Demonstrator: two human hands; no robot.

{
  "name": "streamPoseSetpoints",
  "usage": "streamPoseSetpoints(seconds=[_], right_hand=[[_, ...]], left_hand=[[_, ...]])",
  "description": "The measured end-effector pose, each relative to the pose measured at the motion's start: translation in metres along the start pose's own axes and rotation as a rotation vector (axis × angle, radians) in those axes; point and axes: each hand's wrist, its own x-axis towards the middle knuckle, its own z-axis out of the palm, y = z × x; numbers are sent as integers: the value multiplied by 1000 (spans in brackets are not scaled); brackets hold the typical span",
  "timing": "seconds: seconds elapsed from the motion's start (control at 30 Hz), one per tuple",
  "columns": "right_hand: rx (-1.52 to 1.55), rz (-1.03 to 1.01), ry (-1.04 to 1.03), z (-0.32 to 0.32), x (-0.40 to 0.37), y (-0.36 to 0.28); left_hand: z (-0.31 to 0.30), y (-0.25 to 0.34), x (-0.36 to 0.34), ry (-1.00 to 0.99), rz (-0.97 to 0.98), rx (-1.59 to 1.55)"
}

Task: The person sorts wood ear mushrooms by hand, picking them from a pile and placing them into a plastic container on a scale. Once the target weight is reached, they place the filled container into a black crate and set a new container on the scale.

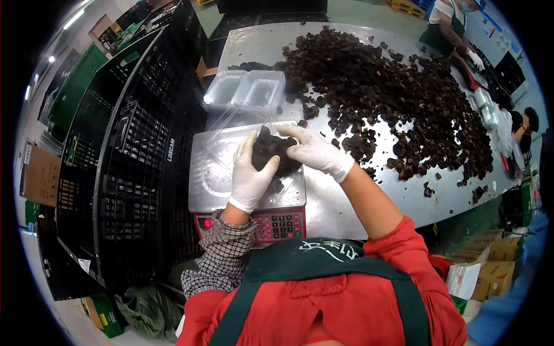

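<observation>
Above the metal plate of a digital scale, a dark clump of wood ear mushrooms is held between my two white-gloved hands. My left hand cups it from the left and below, thumb across the front. From the right, my right hand grips the clump's upper side with bent fingers. A clear plastic box lid seems to lie at the scale's back edge, partly hard to make out. Behind it stand stacked clear plastic boxes. The red keypad panel is partly covered by my left wrist.
A broad heap of wood ear mushrooms spreads over the metal table. Tall black crates stand close on my left. Across the table at the far right, a co-worker in a dark apron and gloves stands near more packages.
</observation>
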Motion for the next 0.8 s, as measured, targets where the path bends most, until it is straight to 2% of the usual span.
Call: streamPoseSetpoints(seconds=[0.03,0.07,0.1,0.17,0.23,0.3,0.37,0.43,0.47,0.57,0.6,0.77,0.8], right_hand=[[38,22,98,-4,-5,-1],[-18,-29,143,-15,-14,-8],[-74,-79,185,-28,-25,-17],[-55,-12,356,-46,-45,0],[-22,102,477,-66,-70,29],[-280,114,598,-85,-105,76],[-503,243,666,-96,-149,113],[-592,230,757,-99,-193,148],[-701,274,797,-96,-210,156],[-736,253,868,-75,-239,170],[-737,286,835,-67,-237,172],[-406,-157,669,-17,-131,82],[-481,-266,599,-9,-108,57]], left_hand=[[-5,5,1,-40,-64,-139],[-14,14,2,-86,-181,-385],[-22,9,3,-77,-269,-484],[-41,2,2,40,-248,-526],[-67,-1,-1,76,-313,-600],[-88,-3,-9,170,-313,-636],[-107,-8,-21,297,-295,-598],[-117,-10,-35,401,-346,-503],[-120,-14,-42,407,-352,-484],[-115,-20,-62,397,-367,-438],[-110,-23,-66,388,-355,-444],[-82,-5,-67,324,-294,-430],[-80,-2,-67,306,-272,-472]])
